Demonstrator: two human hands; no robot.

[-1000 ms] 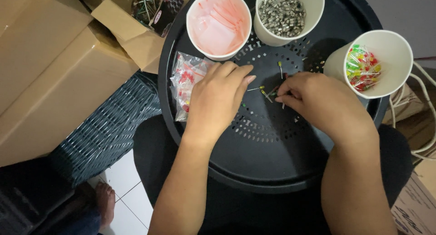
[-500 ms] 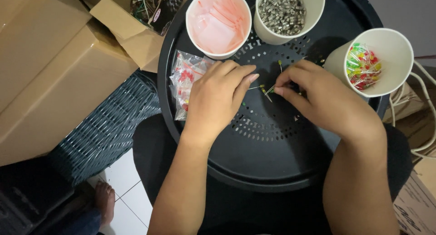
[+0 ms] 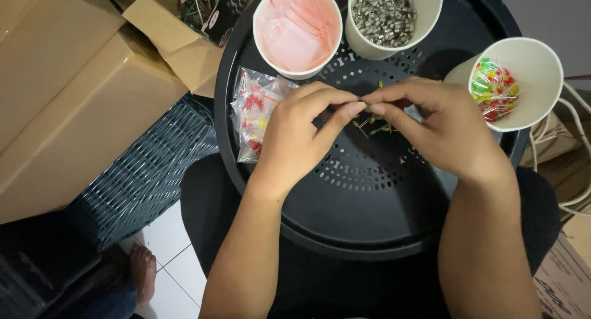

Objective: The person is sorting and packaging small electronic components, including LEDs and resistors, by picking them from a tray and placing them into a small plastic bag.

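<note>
Over the middle of a round black perforated tray (image 3: 369, 226), my left hand (image 3: 295, 137) and my right hand (image 3: 440, 131) meet fingertip to fingertip. Together they pinch a small bunch of green and yellow LEDs with thin wire legs (image 3: 372, 123). A few more loose LEDs lie on the tray just under the fingers. Beside my left hand lie small clear bags (image 3: 252, 113) filled with red and yellow LEDs.
At the tray's far edge stand three white cups: one with empty clear zip bags (image 3: 298, 29), one with small metal parts (image 3: 385, 14), one with mixed coloured LEDs (image 3: 492, 88). Cardboard boxes (image 3: 68, 97) lie left. A bare foot (image 3: 144, 273) rests on floor tiles.
My right hand has risen from the tray and moved left to meet my left hand. Both hands' fingertips now hold the LEDs together above the tray.
</note>
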